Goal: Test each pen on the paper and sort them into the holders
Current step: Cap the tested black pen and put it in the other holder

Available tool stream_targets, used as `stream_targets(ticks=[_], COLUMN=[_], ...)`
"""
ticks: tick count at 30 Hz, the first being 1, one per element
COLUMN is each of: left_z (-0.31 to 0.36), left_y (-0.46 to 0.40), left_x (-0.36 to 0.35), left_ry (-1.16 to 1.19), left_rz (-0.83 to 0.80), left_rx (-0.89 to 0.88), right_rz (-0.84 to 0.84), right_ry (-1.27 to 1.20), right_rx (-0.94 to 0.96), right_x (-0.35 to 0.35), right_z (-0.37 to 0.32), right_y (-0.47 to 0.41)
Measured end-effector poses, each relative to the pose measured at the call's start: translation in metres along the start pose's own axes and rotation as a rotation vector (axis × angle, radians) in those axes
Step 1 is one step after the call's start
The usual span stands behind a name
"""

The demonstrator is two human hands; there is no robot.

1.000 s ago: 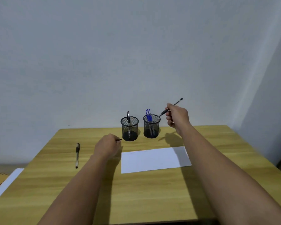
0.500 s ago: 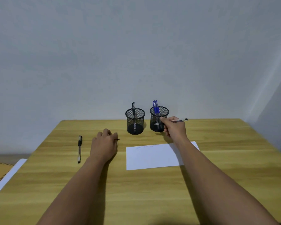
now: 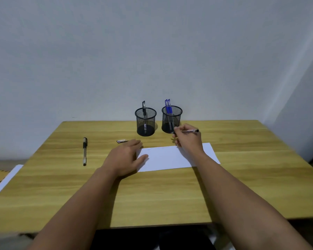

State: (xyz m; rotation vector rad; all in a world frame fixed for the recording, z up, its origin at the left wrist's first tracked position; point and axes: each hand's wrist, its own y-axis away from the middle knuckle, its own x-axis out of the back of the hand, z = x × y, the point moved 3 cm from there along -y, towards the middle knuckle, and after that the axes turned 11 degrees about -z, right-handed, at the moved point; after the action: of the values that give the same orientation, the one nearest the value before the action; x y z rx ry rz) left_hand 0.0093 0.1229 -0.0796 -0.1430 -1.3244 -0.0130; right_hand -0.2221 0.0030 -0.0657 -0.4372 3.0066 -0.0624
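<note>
My right hand (image 3: 188, 139) grips a slim pen (image 3: 189, 131) that lies nearly level, its tip hidden by my fingers, just above the far edge of the white paper (image 3: 172, 157). My left hand (image 3: 126, 156) lies flat and open on the paper's left edge. A pen cap (image 3: 121, 141) rests on the table beyond its fingertips. Two black mesh holders stand at the back: the left holder (image 3: 145, 121) has one black pen, the right holder (image 3: 171, 119) has blue pens. A black capped pen (image 3: 84, 151) lies at the table's left.
The wooden table (image 3: 152, 192) reaches the grey wall behind the holders. A white sheet or board (image 3: 5, 179) sits off the table's left edge, beside something brown on the floor.
My right hand came down from in front of the right holder to the paper's far edge. My left hand opened, left the cap on the table and slid onto the paper.
</note>
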Motion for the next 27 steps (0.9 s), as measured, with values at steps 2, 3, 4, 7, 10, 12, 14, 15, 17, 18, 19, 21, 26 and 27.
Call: stream_targets(ticks=[2, 3, 4, 7, 10, 12, 14, 15, 17, 18, 19, 21, 26, 27], left_z=[-0.002, -0.003, -0.003, -0.002, -0.003, -0.003, -0.003, -0.003, -0.004, -0.005, -0.006, -0.007, -0.004, -0.003], left_y=[0.003, 0.004, 0.006, 0.008, 0.008, 0.007, 0.008, 0.008, 0.007, 0.007, 0.007, 0.007, 0.009, 0.009], left_x=[-0.004, -0.006, -0.008, -0.011, -0.014, -0.014, -0.014, -0.015, -0.016, -0.016, -0.017, -0.018, -0.017, -0.017], left_ry=[0.017, 0.029, 0.049, 0.111, 0.143, 0.157, 0.167, 0.176, 0.193, 0.200, 0.208, 0.216, 0.202, 0.195], left_rz=[-0.034, -0.040, -0.033, 0.018, 0.039, 0.058, 0.071, 0.073, 0.074, 0.072, 0.071, 0.066, 0.061, 0.060], left_rx=[0.027, 0.040, 0.048, 0.033, 0.018, 0.015, 0.006, 0.005, 0.008, 0.015, 0.022, 0.029, 0.031, 0.038], right_rz=[-0.063, -0.069, -0.059, -0.060, -0.095, -0.065, -0.051, -0.057, -0.074, -0.083, -0.084, -0.086, -0.104, -0.108], right_ry=[-0.002, 0.022, 0.053, 0.093, 0.180, 0.281, 0.319, 0.296, 0.236, 0.222, 0.225, 0.257, 0.272, 0.265], right_rx=[-0.038, -0.051, -0.052, -0.029, 0.044, 0.090, 0.086, 0.073, 0.043, 0.031, 0.026, 0.034, 0.034, 0.034], right_x=[0.003, 0.004, 0.006, 0.008, 0.007, 0.008, 0.010, 0.011, 0.013, 0.013, 0.014, 0.014, 0.012, 0.012], right_z=[0.010, 0.015, 0.018, 0.023, 0.021, 0.020, 0.023, 0.027, 0.032, 0.034, 0.036, 0.037, 0.037, 0.037], right_y=[0.002, 0.003, 0.003, 0.003, 0.005, 0.006, 0.005, 0.003, 0.001, 0.001, -0.001, -0.001, -0.001, -0.001])
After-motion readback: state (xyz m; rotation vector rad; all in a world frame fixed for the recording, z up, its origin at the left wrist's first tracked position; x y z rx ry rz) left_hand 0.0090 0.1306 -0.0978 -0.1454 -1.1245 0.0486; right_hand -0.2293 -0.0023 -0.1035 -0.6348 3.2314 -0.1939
